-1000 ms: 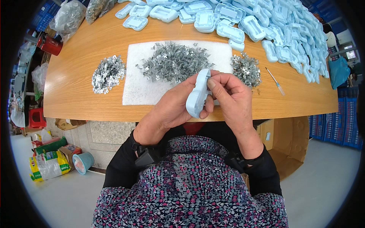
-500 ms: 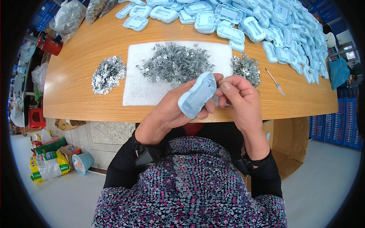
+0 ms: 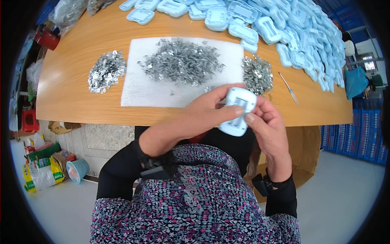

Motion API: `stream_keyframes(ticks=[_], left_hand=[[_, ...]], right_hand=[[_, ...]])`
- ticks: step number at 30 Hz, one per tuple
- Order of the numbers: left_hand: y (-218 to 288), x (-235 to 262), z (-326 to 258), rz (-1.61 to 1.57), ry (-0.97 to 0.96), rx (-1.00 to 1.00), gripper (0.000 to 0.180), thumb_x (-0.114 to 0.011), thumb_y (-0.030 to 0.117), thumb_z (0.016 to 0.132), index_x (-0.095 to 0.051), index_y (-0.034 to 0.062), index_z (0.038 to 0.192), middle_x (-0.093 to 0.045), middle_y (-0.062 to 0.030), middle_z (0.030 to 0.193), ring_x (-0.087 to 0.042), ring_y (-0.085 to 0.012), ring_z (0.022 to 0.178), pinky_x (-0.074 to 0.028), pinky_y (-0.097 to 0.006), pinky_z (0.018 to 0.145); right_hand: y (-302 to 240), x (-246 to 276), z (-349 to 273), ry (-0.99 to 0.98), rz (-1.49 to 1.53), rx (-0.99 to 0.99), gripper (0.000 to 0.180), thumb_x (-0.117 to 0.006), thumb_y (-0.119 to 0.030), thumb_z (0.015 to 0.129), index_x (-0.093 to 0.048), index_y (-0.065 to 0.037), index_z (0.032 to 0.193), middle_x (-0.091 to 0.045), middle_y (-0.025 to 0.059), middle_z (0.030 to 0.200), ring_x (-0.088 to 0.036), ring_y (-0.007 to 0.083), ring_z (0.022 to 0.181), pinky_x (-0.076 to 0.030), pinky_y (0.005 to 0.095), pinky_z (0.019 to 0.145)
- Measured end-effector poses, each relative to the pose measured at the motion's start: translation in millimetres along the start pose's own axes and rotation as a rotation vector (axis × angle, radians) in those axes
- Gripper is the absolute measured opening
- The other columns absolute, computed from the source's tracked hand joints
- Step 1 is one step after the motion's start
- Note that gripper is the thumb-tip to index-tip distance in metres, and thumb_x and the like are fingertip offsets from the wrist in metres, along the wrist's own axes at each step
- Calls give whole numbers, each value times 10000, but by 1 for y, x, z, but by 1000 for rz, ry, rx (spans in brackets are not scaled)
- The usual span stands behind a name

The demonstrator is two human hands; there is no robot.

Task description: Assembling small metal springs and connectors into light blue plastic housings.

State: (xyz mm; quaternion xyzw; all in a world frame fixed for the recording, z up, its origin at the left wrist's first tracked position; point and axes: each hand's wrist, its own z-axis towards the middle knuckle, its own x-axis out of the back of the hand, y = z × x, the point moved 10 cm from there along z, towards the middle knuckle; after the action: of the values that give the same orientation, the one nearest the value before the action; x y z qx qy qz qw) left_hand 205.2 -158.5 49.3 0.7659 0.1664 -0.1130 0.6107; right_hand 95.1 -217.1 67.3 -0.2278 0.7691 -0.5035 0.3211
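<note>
Two hands, the left hand (image 3: 209,114) and right hand (image 3: 266,128), held a pale blue plastic casing (image 3: 238,110) with rounded corners, fingers closed around it from both sides, just in front of the white mat (image 3: 162,87) on the bench (image 3: 73,101). Beyond the mat lay many matching blue casings (image 3: 292,36). Left of the mat, on the floor, stood a yellow-green package (image 3: 38,175).

A pale blue plastic casing (image 3: 239,111), rounded and oblong, was held tilted above the near edge of the wooden surface (image 3: 77,101), its open inner side with a rectangular recess facing up.
</note>
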Motion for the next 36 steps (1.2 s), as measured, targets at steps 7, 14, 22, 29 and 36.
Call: stream_keyframes(ticks=[7, 14, 22, 29, 36], left_hand=[[6, 39, -32, -208, 8, 12, 576, -644, 199, 923, -453, -5, 1427, -678, -172, 1146, -665, -220, 1040, -557, -362, 895], [5, 61, -47, -414, 45, -65, 707, -654, 257, 912, -354, -38, 1481, -654, -190, 1156, -675, -242, 1015, -592, -400, 825], [-3, 44, -41, -533, -70, -63, 677, -613, 266, 946, -345, -39, 1489, -640, -169, 1140, -667, -212, 939, -590, -368, 775], [5, 48, -43, -507, 16, -9, 595, -575, 212, 982, -359, -4, 1493, -638, -159, 1163, -657, -213, 1001, -582, -382, 852], [23, 58, -22, -590, 266, -171, 639, -660, 75, 905, -364, 23, 1468, -622, -103, 1074, -642, -189, 943, -564, -343, 837]], right_hand=[[-41, 48, 2, 222, -447, 294, 221, -633, -23, 935, -625, -14, 1156, -673, 14, 962, -611, 72, 877, -491, 239, 783], [-78, -3, 24, 217, -1202, 719, 130, -708, -27, 807, -708, -64, 933, -676, 64, 874, -621, 224, 836, -490, 331, 766], [-63, -59, 92, 34, -1564, 821, 100, -694, -120, 828, -726, -95, 919, -677, 57, 854, -592, 277, 885, -443, 397, 832], [-52, -28, 115, 55, -1226, 378, 88, -683, -158, 904, -705, -76, 927, -651, 3, 824, -566, 100, 828, -437, 269, 773], [-20, -54, 74, -108, -324, 96, 157, -620, -172, 980, -661, -30, 1034, -672, 3, 959, -587, 59, 889, -468, 238, 797]])
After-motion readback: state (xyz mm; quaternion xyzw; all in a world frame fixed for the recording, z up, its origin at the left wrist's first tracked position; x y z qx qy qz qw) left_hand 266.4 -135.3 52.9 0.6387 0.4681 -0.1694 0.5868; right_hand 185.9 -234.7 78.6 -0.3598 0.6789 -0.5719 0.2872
